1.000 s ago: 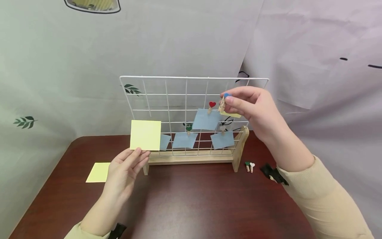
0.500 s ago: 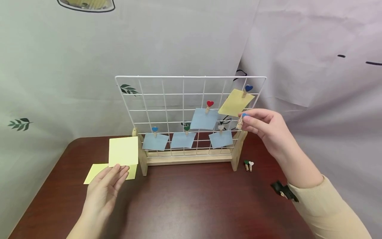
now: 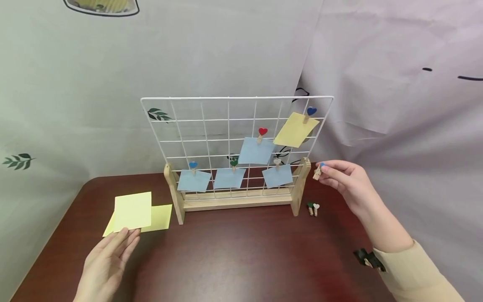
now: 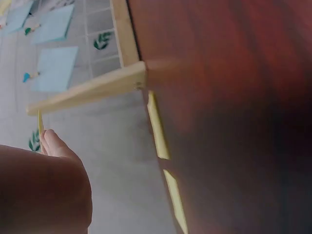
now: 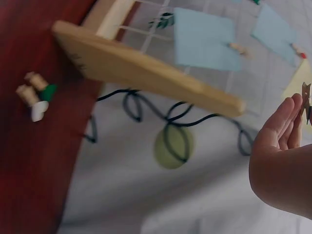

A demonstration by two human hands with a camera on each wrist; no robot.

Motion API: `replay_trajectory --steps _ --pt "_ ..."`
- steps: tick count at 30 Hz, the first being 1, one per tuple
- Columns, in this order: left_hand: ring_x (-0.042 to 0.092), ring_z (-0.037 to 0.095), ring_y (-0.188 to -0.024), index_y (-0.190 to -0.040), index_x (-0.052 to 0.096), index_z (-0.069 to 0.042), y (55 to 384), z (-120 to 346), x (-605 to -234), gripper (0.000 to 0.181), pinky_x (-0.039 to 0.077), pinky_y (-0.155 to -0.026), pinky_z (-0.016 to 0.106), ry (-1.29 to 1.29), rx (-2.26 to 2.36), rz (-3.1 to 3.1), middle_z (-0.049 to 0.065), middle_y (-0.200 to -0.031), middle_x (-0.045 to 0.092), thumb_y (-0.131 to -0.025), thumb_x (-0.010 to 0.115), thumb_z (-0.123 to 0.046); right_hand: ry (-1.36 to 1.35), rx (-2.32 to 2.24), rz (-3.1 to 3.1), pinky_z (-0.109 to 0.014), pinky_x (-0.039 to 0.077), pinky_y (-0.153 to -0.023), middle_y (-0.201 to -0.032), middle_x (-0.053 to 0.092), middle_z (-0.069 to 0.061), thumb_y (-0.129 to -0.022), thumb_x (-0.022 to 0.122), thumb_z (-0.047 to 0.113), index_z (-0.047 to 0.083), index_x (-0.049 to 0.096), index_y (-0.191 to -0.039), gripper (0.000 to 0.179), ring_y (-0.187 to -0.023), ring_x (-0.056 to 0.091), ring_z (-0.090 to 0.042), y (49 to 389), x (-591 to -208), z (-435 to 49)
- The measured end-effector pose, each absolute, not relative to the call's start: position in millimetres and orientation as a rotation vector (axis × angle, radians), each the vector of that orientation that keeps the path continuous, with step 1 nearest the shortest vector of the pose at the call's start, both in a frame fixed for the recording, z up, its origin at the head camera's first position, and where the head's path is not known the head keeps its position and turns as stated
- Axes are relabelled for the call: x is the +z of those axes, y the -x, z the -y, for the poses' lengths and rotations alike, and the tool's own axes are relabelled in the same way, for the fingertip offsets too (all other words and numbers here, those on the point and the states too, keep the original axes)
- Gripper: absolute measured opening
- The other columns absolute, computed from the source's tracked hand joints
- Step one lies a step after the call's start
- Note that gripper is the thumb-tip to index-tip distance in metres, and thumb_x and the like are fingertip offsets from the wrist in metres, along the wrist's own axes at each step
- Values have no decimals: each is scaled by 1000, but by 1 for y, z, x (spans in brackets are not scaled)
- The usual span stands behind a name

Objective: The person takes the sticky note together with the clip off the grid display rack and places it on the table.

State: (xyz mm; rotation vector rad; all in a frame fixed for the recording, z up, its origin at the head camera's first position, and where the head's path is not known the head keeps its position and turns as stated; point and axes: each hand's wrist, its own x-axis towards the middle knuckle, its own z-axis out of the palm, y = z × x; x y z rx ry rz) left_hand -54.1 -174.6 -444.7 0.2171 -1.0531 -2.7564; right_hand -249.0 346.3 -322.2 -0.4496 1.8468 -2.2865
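Head view: the left hand (image 3: 103, 264) pinches a yellow note (image 3: 133, 212) by its near edge, between thumb and fingers. The note is raised over the left side of the worktop (image 3: 226, 260), in front of loose yellow paper (image 3: 158, 218) lying there; the left wrist view shows that paper as two pieces. The right hand (image 3: 351, 182) grasps a blue-heart clothespin (image 3: 318, 172) between thumb and fingers, just right of the wooden stand (image 3: 237, 204) and apart from it.

The stand carries a white wire grid (image 3: 237, 98). Three blue notes hang in its lower row, and a fourth (image 3: 256, 151) hangs higher under a red-heart clothespin (image 3: 260, 134). A clipped yellow sheet (image 3: 296, 130) hangs tilted at upper right. A green-heart clothespin (image 3: 310, 209) and a white-heart clothespin (image 3: 316, 209) lie side by side on the worktop, right of the stand.
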Motion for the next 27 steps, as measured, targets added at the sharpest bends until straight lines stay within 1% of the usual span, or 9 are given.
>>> replay_trajectory --steps 5,10,16,21,27 --pt "81 23 -103 -94 77 3 48 187 -454 41 67 -94 32 -229 -2712 1081 12 -102 82 -110 40 10 394 -2280 -1831 -22 67 -80 -93 83 0 -104 54 -11 10 83 -101 36 -80 78 -10 248 -343 -363" --pt "82 24 -101 -99 79 6 42 201 -460 43 68 -92 34 -224 -2697 1053 16 -99 82 -110 37 12 329 -2283 -1788 -22 67 -81 -95 83 0 -105 52 -12 9 83 -102 38 -84 79 -10 247 -363 -380" --pt "82 26 -97 -99 78 8 33 222 -466 43 69 -88 36 -281 -2700 997 18 -97 82 -110 37 12 261 -2286 -1763 -22 67 -82 -96 83 -1 -105 52 -12 9 83 -103 37 -86 79 -10 248 -383 -396" --pt "82 26 -96 -99 79 7 28 237 -468 41 69 -87 37 -345 -2692 970 19 -96 82 -109 40 11 169 -2240 -1805 -22 67 -82 -96 83 3 -106 54 -9 14 84 -101 38 -85 79 -8 249 -399 -409" --pt "83 22 -91 -98 81 2 24 255 -468 39 70 -82 34 -474 -2648 1038 15 -95 83 -110 45 7 86 -2170 -1884 -22 67 -83 -96 82 7 -105 57 -6 18 84 -98 37 -85 78 -5 250 -416 -421"
